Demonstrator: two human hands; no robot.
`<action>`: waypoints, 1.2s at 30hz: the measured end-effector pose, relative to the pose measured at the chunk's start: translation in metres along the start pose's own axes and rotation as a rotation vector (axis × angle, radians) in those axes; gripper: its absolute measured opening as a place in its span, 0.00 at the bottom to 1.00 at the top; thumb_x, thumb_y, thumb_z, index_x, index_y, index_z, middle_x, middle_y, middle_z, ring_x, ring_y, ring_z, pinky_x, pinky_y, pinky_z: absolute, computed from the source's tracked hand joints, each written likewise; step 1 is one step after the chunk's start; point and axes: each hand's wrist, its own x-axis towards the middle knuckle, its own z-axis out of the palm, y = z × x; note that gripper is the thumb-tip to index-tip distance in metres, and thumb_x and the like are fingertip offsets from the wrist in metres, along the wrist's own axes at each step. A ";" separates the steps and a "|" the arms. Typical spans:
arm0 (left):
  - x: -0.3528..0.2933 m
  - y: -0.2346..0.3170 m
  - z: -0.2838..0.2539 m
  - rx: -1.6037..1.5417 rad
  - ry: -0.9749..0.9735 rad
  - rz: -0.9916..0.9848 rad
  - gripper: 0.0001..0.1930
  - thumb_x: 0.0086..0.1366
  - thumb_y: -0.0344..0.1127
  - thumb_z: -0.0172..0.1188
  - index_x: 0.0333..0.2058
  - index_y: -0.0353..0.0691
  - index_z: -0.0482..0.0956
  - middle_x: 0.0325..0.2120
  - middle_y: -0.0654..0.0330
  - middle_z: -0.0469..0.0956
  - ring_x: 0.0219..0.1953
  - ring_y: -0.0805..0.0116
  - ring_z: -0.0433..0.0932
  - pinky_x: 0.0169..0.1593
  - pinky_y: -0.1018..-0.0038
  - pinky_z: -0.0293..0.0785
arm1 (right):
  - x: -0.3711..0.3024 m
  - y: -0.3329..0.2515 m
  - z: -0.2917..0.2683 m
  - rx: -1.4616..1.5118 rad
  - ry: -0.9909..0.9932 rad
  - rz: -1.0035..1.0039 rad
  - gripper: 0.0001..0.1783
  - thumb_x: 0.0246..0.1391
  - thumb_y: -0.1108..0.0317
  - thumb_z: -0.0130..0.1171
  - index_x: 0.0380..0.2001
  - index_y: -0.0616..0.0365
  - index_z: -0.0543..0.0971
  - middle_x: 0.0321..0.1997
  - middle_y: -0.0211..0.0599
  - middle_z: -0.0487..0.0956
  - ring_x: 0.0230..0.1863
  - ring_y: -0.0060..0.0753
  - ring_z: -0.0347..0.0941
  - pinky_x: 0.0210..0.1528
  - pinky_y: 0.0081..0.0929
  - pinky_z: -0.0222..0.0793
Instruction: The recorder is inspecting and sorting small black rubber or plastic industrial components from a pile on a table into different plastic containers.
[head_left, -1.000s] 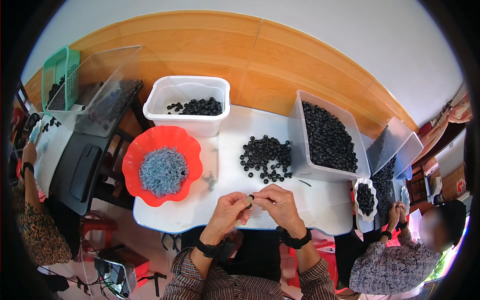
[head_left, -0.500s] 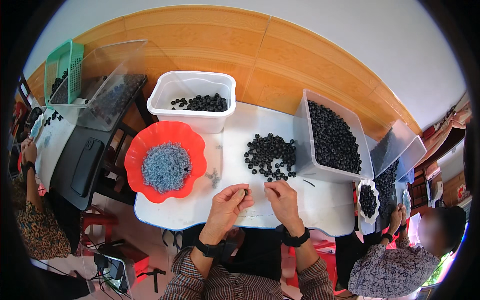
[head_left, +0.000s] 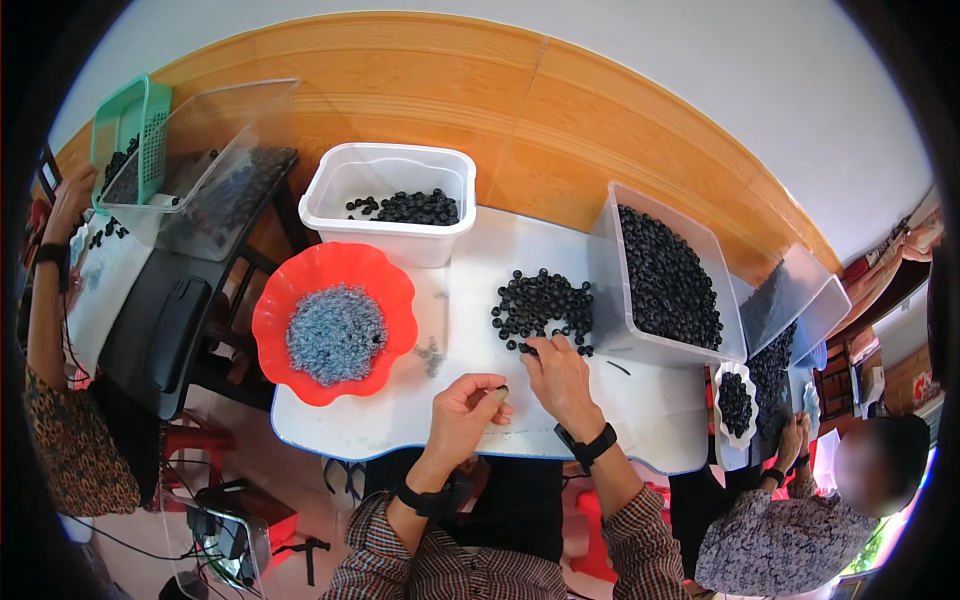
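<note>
Evidently, the work centres on the pile of black beads [head_left: 540, 298], where the right hand [head_left: 562, 383] sits at the near edge, fingertips bunched against the beads; whether they grip one, I cannot tell. Nearer the wearer than the pile and a little to its left, the left hand [head_left: 468, 412] pinches a small dark piece [head_left: 503, 390] between thumb and fingers. For a clean pick, I would take a single loose bead off the pile's near edge with a light pinch, keeping the left hand steady. Well left of the pile is a red bowl [head_left: 268, 322] of bluish bits [head_left: 335, 335]; beyond and leftward, a white tub [head_left: 420, 245]; just right, a clear bin [head_left: 610, 285].
</note>
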 end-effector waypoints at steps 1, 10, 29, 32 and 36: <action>-0.001 0.001 0.002 -0.002 0.003 0.001 0.10 0.67 0.25 0.56 0.45 0.30 0.77 0.30 0.59 0.80 0.32 0.72 0.82 0.36 0.77 0.81 | 0.001 0.001 0.002 0.000 -0.002 -0.003 0.12 0.53 0.68 0.61 0.41 0.59 0.80 0.33 0.48 0.76 0.32 0.52 0.75 0.34 0.42 0.71; 0.000 0.004 -0.001 -0.064 0.090 0.065 0.09 0.64 0.26 0.60 0.43 0.32 0.79 0.31 0.60 0.79 0.24 0.78 0.78 0.26 0.81 0.74 | -0.007 -0.003 0.000 0.098 0.030 -0.014 0.09 0.52 0.67 0.64 0.34 0.61 0.79 0.31 0.42 0.76 0.28 0.42 0.76 0.31 0.35 0.71; 0.006 -0.009 0.017 0.946 0.318 0.524 0.09 0.60 0.23 0.58 0.40 0.34 0.81 0.35 0.50 0.75 0.29 0.50 0.78 0.32 0.63 0.76 | -0.050 -0.002 0.010 0.779 -0.085 0.283 0.12 0.56 0.72 0.62 0.42 0.67 0.77 0.33 0.38 0.82 0.29 0.24 0.79 0.33 0.21 0.74; 0.000 -0.006 0.015 0.833 0.279 0.539 0.08 0.61 0.24 0.59 0.40 0.33 0.80 0.33 0.50 0.74 0.27 0.53 0.77 0.32 0.66 0.75 | -0.054 -0.004 0.007 0.812 -0.069 0.259 0.11 0.56 0.74 0.62 0.42 0.67 0.77 0.32 0.35 0.81 0.30 0.21 0.79 0.31 0.18 0.73; -0.015 -0.002 0.014 0.590 0.165 0.454 0.05 0.65 0.28 0.60 0.38 0.32 0.79 0.29 0.58 0.76 0.23 0.75 0.76 0.25 0.79 0.71 | -0.071 -0.008 0.003 0.885 -0.079 0.241 0.11 0.55 0.76 0.62 0.42 0.66 0.78 0.32 0.34 0.82 0.31 0.20 0.78 0.34 0.19 0.74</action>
